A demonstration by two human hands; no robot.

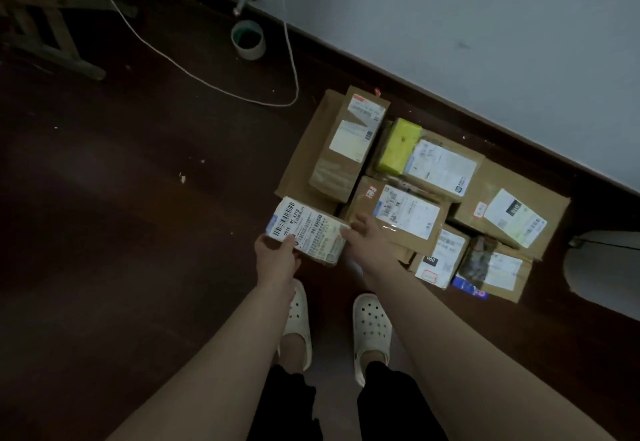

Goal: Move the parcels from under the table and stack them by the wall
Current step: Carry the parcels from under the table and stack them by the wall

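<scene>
A small parcel (310, 229) wrapped in a white barcode label is held just in front of the parcel pile. My left hand (277, 253) grips its near left corner, thumb on top. My right hand (367, 236) touches its right end with fingers spread and fairly straight. Several brown cardboard parcels with white labels lie on the dark floor by the wall: a tall one (349, 143) at the back left, one with a yellow pack (400, 144) on it, a middle one (401, 215) and others to the right (512, 212).
The pale wall (450, 25) with a dark skirting runs diagonally behind the pile. A roll of tape (248, 39) and a white cable (207, 80) lie on the floor to the left. Wooden legs (45, 18) stand far left. A white object (606, 267) is at the right edge.
</scene>
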